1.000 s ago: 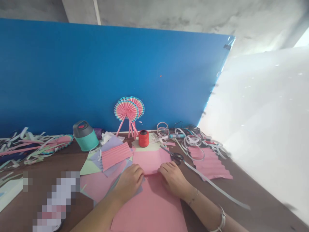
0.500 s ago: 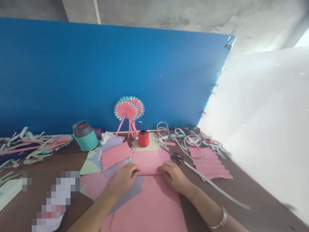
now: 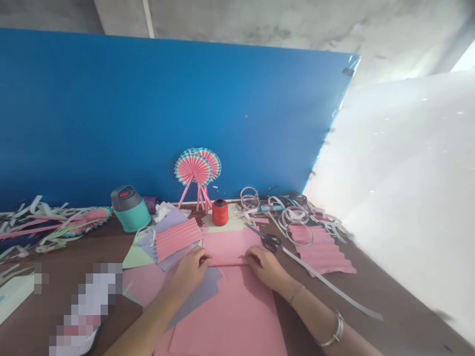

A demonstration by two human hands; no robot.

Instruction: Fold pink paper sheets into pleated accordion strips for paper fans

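A sheet of pink paper (image 3: 227,247) lies in front of me, its near edge folded into a narrow strip. My left hand (image 3: 192,267) pinches the left end of that folded edge, fingers curled. At the right end, my right hand (image 3: 262,264) grips the same edge between thumb and fingers. Under my hands spreads a larger pink sheet (image 3: 233,311), with a grey-purple sheet (image 3: 198,296) partly beneath it. Black-handled scissors (image 3: 270,240) rest just beyond my right hand. A pleated pink paper (image 3: 178,238) sits beyond my left hand.
A red thread spool (image 3: 220,212) stands behind the sheet. Pink paper fans (image 3: 195,168) lean against the blue board (image 3: 148,109). A teal-and-grey container (image 3: 129,210) is at left. Paper strips (image 3: 297,217) and another pleated pink paper (image 3: 321,249) lie at right.
Both hands have shifted slightly along the folded edge, the fingers now curled more tightly at its ends. The fold line sits a little farther from me.
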